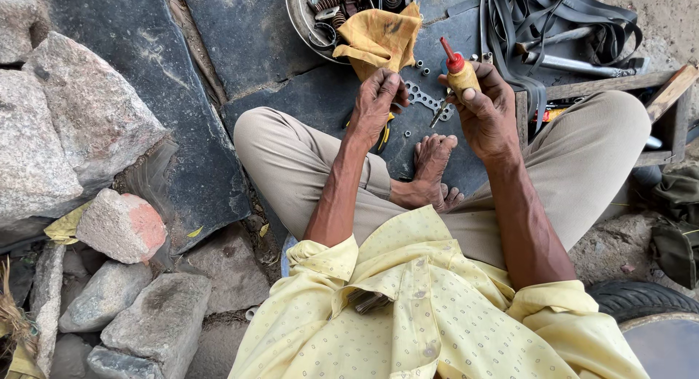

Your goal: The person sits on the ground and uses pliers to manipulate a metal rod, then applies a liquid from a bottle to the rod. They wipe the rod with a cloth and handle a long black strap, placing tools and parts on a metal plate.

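Yellow shirt [429,313] fills the bottom of the frame, with beige trousers [291,168] and crossed legs above it and a bare foot [431,171] tucked in at the centre. Both forearms reach up the frame.

Right hand [486,109], upper centre-right, is closed around a small yellow bottle [461,74] with a red nozzle pointing up and left. Left hand [377,102], just left of it, is curled with fingertips pinched together; whether they hold anything is too small to tell. Between and below the hands a short length of metal chain [422,97] lies on the ground, with small nuts scattered near it.

Ground is dark flat stone slabs [145,73], cracked and dusty, outdoors. Rough pale rocks [65,124] pile along the left edge, one reddish stone [120,226] among them. At the top centre a metal bowl [297,15] holds springs and small parts, with a yellow rag [378,33] draped over its rim. Black rubber strips [561,18] lie at the upper right, beside a wooden crate [655,95]. A tyre [641,299] shows at the lower right.
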